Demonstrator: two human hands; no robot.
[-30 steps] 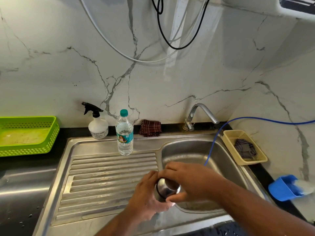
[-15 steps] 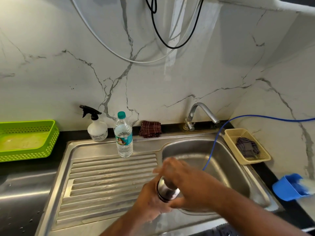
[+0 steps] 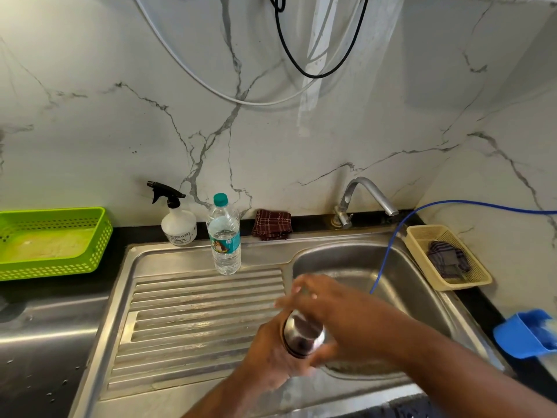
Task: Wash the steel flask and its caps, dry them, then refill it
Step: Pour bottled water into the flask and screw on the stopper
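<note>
The steel flask [image 3: 303, 334] is held upright over the front rim of the sink [image 3: 428, 300], its steel cap on top. My left hand [image 3: 268, 354] grips the flask body from the left and below, hiding most of it. My right hand [image 3: 334, 309] reaches across from the right, over the cap. Its fingers are stretched out and motion-blurred just above the cap's far side, and its thumb lies by the cap's near side. No other cap is visible.
A plastic water bottle [image 3: 224, 235] with a teal cap stands at the back of the ribbed drainboard [image 3: 193, 321], beside a spray bottle [image 3: 177, 220] and a folded checked cloth [image 3: 272, 224]. The tap [image 3: 366, 196], blue hose [image 3: 391, 248], beige basket [image 3: 449, 256], green basket [image 3: 51, 242] and blue scoop [image 3: 524, 334] surround the sink.
My right hand's fingers went from curled round the cap to stretched out above it. The flask has tilted slightly and stays in my left hand.
</note>
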